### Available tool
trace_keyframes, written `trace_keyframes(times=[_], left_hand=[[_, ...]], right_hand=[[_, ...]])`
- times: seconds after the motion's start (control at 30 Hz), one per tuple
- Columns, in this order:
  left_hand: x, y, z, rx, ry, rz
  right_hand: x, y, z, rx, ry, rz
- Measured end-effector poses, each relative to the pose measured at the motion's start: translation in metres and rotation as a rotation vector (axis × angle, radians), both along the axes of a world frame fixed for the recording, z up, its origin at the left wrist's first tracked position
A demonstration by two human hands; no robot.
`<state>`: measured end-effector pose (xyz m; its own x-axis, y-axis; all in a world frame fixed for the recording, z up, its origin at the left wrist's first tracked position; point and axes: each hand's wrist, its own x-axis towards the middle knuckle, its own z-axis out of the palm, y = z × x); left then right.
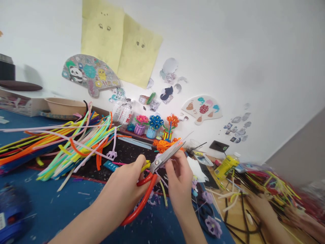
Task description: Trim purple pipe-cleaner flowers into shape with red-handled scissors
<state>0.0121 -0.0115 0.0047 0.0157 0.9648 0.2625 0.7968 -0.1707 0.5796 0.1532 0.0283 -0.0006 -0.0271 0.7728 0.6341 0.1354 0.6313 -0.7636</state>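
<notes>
My left hand [124, 184] is closed round the red-handled scissors [148, 200], whose blades point up and to the right, slightly parted. A short yellow pipe cleaner end [145, 166] sticks out beside its thumb. My right hand [179, 183] is closed in a pinch just beyond the blades. Between its fingers is a light purple pipe cleaner piece, mostly hidden behind the scissors. Orange pipe cleaner flowers [164, 145] lie behind the blades. Purple fuzz clippings [152, 199] are scattered on the blue table below the hands.
A large bundle of coloured pipe cleaners [76, 145] spreads across the left. Small potted pipe cleaner flowers [155, 123] and bottles [124, 113] stand by the wall. At right are a yellow bottle [228, 164], purple flowers [213, 226] and another person's hands [262, 206] among dark pipe cleaners.
</notes>
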Motion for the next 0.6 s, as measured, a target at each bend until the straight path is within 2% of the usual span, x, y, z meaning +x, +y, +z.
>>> trace_keyframes(times=[0.6], left_hand=[[-0.0035, 0.0015, 0.0010, -0.013, 0.046, 0.040]], right_hand=[[0.0012, 0.0012, -0.0008, 0.097, -0.078, -0.066]])
